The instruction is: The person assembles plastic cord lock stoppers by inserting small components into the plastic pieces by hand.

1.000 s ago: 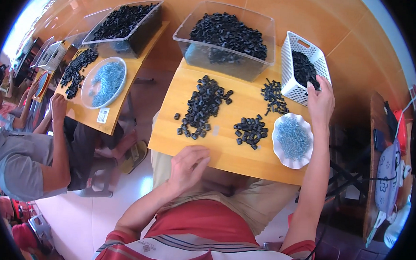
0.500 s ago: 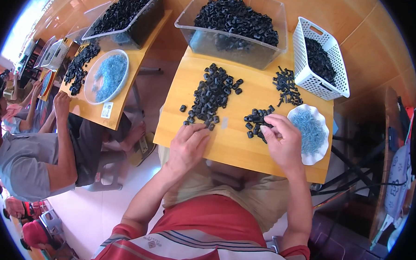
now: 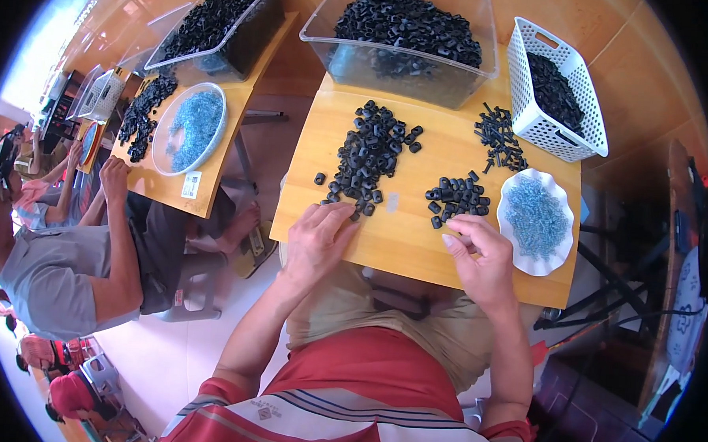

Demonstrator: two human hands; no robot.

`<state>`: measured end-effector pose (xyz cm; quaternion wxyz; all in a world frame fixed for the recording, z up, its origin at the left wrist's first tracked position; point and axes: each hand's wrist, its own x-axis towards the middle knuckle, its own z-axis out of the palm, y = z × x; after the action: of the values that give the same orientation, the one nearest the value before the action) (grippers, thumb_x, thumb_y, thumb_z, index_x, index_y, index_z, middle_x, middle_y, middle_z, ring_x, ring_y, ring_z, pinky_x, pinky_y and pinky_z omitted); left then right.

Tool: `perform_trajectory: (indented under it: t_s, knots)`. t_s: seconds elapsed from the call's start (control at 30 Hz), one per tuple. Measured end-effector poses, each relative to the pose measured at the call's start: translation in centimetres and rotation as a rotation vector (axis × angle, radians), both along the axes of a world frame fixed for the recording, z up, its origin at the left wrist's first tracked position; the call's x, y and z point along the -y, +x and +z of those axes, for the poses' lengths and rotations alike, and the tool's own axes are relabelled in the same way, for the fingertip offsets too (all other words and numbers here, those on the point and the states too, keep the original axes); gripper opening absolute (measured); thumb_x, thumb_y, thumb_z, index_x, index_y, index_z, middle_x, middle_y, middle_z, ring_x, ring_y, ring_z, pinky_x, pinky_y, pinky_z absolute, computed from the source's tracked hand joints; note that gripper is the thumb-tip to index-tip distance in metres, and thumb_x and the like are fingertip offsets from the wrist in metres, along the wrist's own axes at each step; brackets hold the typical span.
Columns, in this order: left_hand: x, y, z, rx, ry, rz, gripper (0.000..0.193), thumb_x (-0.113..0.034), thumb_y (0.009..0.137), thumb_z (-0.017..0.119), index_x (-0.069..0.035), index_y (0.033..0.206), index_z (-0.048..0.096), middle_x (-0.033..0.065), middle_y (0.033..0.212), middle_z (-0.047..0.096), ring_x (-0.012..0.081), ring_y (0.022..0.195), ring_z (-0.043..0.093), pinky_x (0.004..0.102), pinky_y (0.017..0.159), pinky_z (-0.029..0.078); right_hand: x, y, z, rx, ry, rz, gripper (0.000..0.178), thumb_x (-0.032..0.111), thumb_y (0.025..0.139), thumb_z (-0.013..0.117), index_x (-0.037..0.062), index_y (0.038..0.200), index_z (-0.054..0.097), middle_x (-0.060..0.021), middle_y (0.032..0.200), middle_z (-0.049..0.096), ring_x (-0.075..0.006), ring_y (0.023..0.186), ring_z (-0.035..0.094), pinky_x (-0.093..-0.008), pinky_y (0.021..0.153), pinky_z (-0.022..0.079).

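Observation:
My left hand [image 3: 317, 237] rests at the table's near edge, fingers curled and pressed together at the near end of a large pile of small black plastic caps [image 3: 370, 151]. What those fingertips hold, if anything, is hidden. Close to the near side of a smaller pile of similar black caps [image 3: 456, 195], my right hand [image 3: 483, 257] has thumb and forefinger brought together; I cannot make out anything between them. Right of it stands a white wavy-rimmed plate [image 3: 538, 268] of tiny clear-blue pieces [image 3: 536, 217]. Black screw-like pins [image 3: 500, 139] lie loose beyond the small pile.
At the table's far side stand a clear bin [image 3: 400, 79] of black parts and a white perforated basket [image 3: 559, 133] of black pieces. A seated person [image 3: 75, 276] works at another table [image 3: 201, 201] on the left, with a similar bin [image 3: 234, 63] and round dish [image 3: 160, 163].
My right hand has drawn back toward me from the small pile, uncovering its near caps. The left hand stays about in place. The whole view has shifted slightly.

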<state>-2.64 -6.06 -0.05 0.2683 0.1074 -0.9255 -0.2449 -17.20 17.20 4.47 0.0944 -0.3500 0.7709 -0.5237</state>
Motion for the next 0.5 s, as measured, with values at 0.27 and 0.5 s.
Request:
perform_trajectory:
  t_s: [0.27, 0.5]
  knots:
    - [-0.4, 0.0, 0.1, -0.009, 0.036, -0.035, 0.024, -0.005, 0.077, 0.077, -0.004, 0.099, 0.068, 0.009, 0.096, 0.07, 0.0277, 0.081, 0.067, 0.0369, 0.07, 0.056, -1.3, 0.8, -0.1, 0.027, 0.02, -0.005, 0.018, 0.003, 0.089, 0.071, -0.0032, 0.106, 0.069, -0.0142, 0.104, 0.07, -0.017, 0.074, 0.068, -0.0271, 0.065, 0.055]
    - [-2.7, 0.9, 0.9, -0.094, 0.132, -0.084, 0.021, 0.001, 0.077, 0.077, -0.002, 0.095, 0.068, 0.0102, 0.096, 0.068, 0.0235, 0.081, 0.071, 0.0308, 0.068, 0.059, -4.3, -0.1, 0.4, -0.092, 0.112, -0.18, 0.018, 0.0, 0.084, 0.073, -0.001, 0.101, 0.068, -0.0133, 0.098, 0.069, -0.0201, 0.071, 0.066, -0.0296, 0.061, 0.053]
